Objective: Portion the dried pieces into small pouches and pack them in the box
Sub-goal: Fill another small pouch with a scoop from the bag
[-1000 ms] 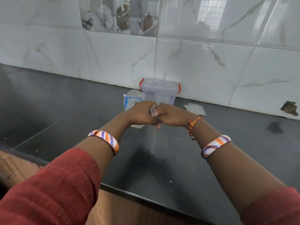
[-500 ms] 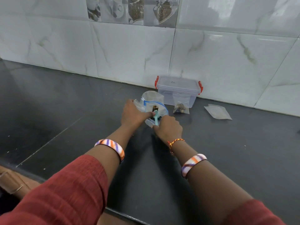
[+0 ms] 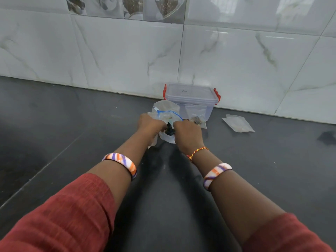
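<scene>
A dark stone counter (image 3: 76, 135) runs along a wall of pale marbled tiles (image 3: 127, 55). Against the wall stands a clear plastic box (image 3: 190, 99) with a shut lid and red side clips. A person in rust-red sleeves (image 3: 69, 211) reaches both arms forward, a striped bangle (image 3: 121, 161) on each forearm and a red-and-yellow thread (image 3: 197, 152) at the right wrist. Just in front of the box, a clear zip bag (image 3: 167, 110) with a blue seal line stands open on the counter; dark dried pieces (image 3: 170, 130) show inside it, between the hands. The left hand (image 3: 150, 124) grips the bag's near left edge, fingers curled round the plastic. The right hand (image 3: 188, 132) has its fingers curled at the bag's mouth, seemingly on a small teal tool, though too little of it shows to be sure. A small pouch (image 3: 197, 117) holding brown pieces leans against the box front. Another flat pouch (image 3: 237, 123) lies well apart to the right.
</scene>
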The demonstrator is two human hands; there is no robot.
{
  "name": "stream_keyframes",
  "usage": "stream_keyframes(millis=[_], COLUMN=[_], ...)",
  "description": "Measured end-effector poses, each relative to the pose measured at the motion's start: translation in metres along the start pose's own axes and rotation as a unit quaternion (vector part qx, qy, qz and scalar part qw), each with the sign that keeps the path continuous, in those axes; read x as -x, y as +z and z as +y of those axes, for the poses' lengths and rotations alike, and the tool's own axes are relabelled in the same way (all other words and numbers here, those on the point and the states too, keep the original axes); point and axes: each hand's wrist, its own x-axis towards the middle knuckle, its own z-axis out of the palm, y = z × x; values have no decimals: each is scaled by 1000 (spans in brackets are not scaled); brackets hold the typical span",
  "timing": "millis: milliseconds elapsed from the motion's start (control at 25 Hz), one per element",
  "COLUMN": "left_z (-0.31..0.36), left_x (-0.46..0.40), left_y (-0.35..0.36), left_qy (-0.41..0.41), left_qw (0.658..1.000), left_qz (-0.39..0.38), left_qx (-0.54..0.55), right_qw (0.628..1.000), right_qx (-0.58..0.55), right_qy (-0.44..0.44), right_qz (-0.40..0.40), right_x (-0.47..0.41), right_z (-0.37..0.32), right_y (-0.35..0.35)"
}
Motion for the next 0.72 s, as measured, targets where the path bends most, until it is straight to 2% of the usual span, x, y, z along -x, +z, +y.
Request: stream_keyframes(millis=[120,240,280,360,440,520,640,720], left_z=[19,48,58,70,69,60,46,41], left_x=[-9,-11,-5,5,5,-3,-8,-4], left_y=[-2,11,21,42,54,52,40,35], left_qy=[-14,17,28,57,83,87,113,135], left_qw=[998,998,998,993,988,989,990,988], left_qz=[12,-22,-54,-99,-106,-95,-51,-23], left_qx=[56,59,31,-42,-79,-76,-73,-76], right_qw=[1000,981,959,893,821,769,709,694], right_qx=[-20,-165,-235,-377,-482,-539,-594,-608], right_qy=[2,106,157,247,306,344,380,384], right_qz=[-17,4,15,15,-1,-3,14,34], right_x=[-5,-5,-6,-8,-7,-8,-6,-3], right_z=[4,15,22,34,39,37,30,29], right_y=[7,10,11,9,5,7,9,6])
